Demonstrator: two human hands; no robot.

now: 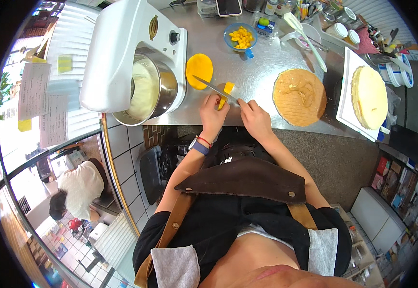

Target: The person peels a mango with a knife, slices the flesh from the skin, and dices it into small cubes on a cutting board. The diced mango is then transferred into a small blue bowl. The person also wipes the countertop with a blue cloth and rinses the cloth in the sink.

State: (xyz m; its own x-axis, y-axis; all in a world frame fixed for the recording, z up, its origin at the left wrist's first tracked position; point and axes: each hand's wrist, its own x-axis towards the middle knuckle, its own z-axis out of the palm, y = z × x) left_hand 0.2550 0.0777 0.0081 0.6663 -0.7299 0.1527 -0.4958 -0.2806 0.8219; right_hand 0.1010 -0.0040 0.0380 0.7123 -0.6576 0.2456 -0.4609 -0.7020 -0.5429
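Note:
My right hand [256,118] grips a knife [218,90] whose blade points up and to the left. The blade crosses a narrow piece of mango [227,88] near the front edge of the steel worktop. My left hand [213,112] steadies that piece, its fingertips against the fruit close below the blade. Beyond the knife's tip lies a large orange-yellow mango piece [199,66], overlapped slightly by the tip. Farther back, a blue clear cup with a handle [255,37] holds diced mango [241,36]. The knife's handle is mostly hidden by my right hand.
A white stand mixer [113,50] with cream in its steel bowl [167,84] stands left. A round brown-topped sponge cake [299,97] lies right, beside a pale cake layer [370,97] on a white board [345,86]. A spatula [308,43] rests behind. Another person [81,185] bends beyond the window.

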